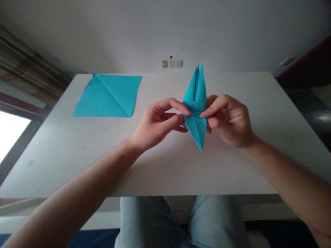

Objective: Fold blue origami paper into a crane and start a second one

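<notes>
Between my two hands a folded piece of turquoise origami paper [196, 100] is held upright above the table. It is diamond-shaped, with two narrow points side by side at the top and one point at the bottom. My left hand [162, 120] pinches its left edge near the middle, thumb and index finger pressed on the paper. From the right, my right hand [227, 119] grips the opposite edge, its thumb and index finger at the crosswise crease. The fingers behind the paper are partly hidden.
Flat on the white table [103, 151], at the back left, lies a stack of turquoise paper sheets [111, 96] with a diagonal crease. Wall sockets [171, 64] sit just above the table's far edge. A curtain [28, 65] and a window [11, 132] are at the left.
</notes>
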The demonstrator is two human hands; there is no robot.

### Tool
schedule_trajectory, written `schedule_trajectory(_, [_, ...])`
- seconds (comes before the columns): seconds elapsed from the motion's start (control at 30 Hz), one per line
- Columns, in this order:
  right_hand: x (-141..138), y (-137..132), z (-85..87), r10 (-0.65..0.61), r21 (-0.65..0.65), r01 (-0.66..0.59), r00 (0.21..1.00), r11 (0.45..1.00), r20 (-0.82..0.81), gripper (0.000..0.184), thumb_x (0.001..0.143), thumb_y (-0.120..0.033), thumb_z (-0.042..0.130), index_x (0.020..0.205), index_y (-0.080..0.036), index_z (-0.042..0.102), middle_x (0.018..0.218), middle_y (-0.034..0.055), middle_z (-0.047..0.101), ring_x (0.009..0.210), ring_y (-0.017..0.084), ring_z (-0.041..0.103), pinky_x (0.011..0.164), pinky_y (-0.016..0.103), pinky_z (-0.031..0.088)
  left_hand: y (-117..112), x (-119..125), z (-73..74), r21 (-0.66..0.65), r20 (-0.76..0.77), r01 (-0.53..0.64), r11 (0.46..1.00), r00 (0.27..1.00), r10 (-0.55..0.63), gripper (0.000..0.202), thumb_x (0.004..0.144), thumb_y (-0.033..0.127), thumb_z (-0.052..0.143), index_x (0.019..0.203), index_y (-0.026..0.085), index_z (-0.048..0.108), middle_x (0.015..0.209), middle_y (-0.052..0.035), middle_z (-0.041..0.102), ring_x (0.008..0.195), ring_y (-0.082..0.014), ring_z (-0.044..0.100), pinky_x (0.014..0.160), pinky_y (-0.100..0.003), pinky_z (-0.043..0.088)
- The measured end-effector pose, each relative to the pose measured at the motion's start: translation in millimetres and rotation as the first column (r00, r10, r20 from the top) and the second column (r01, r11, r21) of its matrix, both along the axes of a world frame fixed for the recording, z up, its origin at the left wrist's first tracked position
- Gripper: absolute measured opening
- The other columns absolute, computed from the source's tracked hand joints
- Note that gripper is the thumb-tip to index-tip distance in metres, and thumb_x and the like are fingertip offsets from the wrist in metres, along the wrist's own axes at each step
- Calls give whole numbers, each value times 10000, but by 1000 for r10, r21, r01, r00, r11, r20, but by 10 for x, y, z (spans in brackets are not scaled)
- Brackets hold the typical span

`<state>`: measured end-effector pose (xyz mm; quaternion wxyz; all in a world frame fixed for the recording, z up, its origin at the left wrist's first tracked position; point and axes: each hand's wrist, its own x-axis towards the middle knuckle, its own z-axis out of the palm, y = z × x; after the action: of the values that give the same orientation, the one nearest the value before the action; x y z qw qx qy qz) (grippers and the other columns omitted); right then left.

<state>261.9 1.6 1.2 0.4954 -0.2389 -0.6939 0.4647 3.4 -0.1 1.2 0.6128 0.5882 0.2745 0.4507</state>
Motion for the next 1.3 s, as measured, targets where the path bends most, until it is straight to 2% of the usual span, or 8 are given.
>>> schedule_trajectory(0.13, [-1,-10,14,-68,-64,70,997,996,30,300,971,-583,1064,939,-369,856,941,8,724,574,152,574,463,373,509,0,-3,9,-10,-39,-30,1000,999,29,423,1002,608,1067,1069,262,834,1003,-42,909,975,-278,949,780,-363,825])
schedule_trajectory(0.33, [-11,-55,21,-117,-87,118,993,989,16,102,1087,-429,983,1040,-366,918,970,0,767,626,147,619,478,346,481,-9,2,17,-35,-50,-79,996,996,77,322,1053,548,1001,1109,253,884,1162,-63,941,1016,-267,945,781,-353,830])
schedule_trajectory(0.57, [-23,-83,-66,-183,3,183,980,983,76,313,936,-318,1127,1089,-358,858,1065,12,808,896,224,759,621,370,572,-45,49,24,-2,-51,-110,994,993,110,545,887,520,1163,1076,254,726,1068,-3,883,844,-202,914,702,-290,788])
schedule_trajectory(0.73, [-40,-53,-87,-163,-145,152,985,978,-64,625,812,-180,1169,1243,-423,788,1057,-76,865,857,194,806,631,308,637,-39,66,29,-44,-53,-147,988,988,145,757,864,507,1173,1250,321,550,897,81,831,790,-208,914,696,-291,780])
schedule_trajectory(0.87, [-53,-30,-52,-139,-258,142,990,956,32,358,873,-412,1162,1074,-324,879,1029,2,897,848,216,802,654,339,671,-31,76,41,-20,-43,-149,989,988,148,769,837,493,1197,1237,312,564,805,95,792,774,-192,889,736,-283,768])
schedule_trajectory(0.93, [-54,-19,-48,-139,-269,148,989,952,52,360,891,-497,1151,924,-295,856,924,10,849,802,214,764,661,358,670,-26,80,42,-13,-51,-152,988,987,152,738,844,515,1193,1220,307,593,795,92,781,784,-195,885,747,-293,767])
schedule_trajectory(1.07, [-49,-9,-54,-158,-231,162,987,959,37,429,876,-508,1173,835,-304,797,825,-12,744,752,196,662,644,361,608,-13,90,23,-20,-45,-140,990,989,139,691,849,534,1193,1196,295,645,830,64,809,777,-192,866,743,-307,764])
schedule_trajectory(1.3, [-61,-35,-57,-193,-193,207,977,959,90,414,897,-526,1154,847,-313,802,822,-7,734,742,209,629,613,377,554,-9,95,-15,4,-12,-136,991,991,136,633,837,459,1210,1168,266,707,939,28,870,853,-173,871,835,-301,769])
